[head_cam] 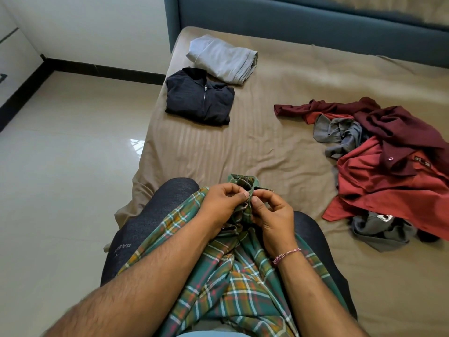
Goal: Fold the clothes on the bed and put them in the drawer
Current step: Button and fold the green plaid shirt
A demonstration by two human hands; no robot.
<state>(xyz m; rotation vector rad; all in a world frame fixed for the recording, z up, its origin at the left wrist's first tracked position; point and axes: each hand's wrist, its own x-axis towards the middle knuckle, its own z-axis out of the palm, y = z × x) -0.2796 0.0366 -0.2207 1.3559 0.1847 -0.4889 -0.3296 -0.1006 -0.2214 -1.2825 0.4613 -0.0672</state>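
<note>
Two hands [224,203] [272,217] pinching one plaid shirt [230,276], two folded garments [199,96] [222,59]

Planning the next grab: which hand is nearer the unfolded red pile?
Right. The right hand pinches the plaid shirt on the pile's side; the left hand grips it farther away.

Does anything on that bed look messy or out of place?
Yes. A tangled heap of red, maroon and grey clothes sprawls unfolded on the right of the bed, while the grey garment and dark zip top lie neatly folded at the far left.
</note>
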